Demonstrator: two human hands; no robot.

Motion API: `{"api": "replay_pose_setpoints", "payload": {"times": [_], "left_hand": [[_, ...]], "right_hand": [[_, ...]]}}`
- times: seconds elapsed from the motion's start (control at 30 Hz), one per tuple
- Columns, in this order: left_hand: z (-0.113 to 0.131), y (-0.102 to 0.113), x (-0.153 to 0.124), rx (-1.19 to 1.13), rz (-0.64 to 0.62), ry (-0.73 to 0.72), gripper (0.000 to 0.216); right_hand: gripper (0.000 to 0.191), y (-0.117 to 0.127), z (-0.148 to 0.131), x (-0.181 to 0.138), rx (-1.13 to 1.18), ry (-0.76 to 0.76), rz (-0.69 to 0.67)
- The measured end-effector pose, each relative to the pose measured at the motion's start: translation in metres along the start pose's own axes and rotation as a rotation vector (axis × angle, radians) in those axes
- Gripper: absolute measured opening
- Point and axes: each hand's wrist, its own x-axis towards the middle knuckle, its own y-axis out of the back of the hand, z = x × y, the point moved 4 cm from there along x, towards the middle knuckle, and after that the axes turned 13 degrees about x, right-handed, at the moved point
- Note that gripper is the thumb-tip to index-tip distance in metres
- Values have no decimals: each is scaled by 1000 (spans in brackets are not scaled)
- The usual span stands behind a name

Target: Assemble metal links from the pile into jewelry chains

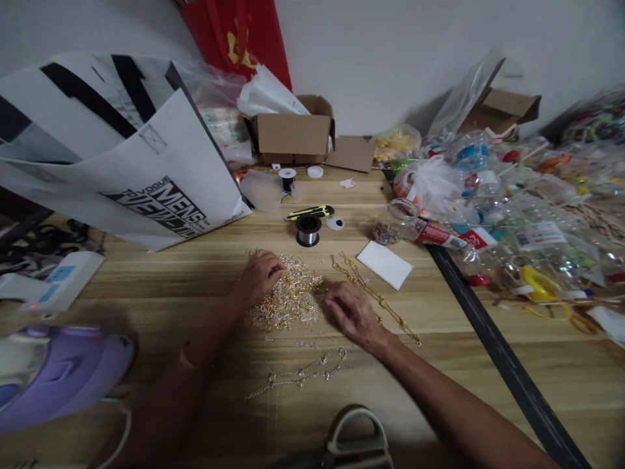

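Gold and silver pieces [291, 301] lie heaped on the counter [439, 345] between left hand [261, 275] and right hand [355, 314], probably for easy reach from both. Their fingers [336, 301] curl; whether they hold something, I cannot tell.

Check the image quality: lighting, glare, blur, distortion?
Head view: dim overall, with the left forearm dark toward the bottom; head view: clear bottles show small highlights, and the right edge looks stretched and soft; head view: the heap glints, single pieces hard to separate.
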Motion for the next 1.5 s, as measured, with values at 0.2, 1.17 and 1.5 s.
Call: {"api": "replay_pose_setpoints", "payload": {"times": [0.2, 1.17, 1.5], "left_hand": [[19, 12, 1, -196, -34, -13, 11], [79, 3, -16, -139, -430, -433, 10], [58, 6, -8, -176, -361, -370, 12]], "right_hand": [[10, 0, 0, 0, -5, -2, -3], [10, 1, 0, 0, -1, -25, -6], [9, 0, 1, 0, 2, 1, -1]]}}
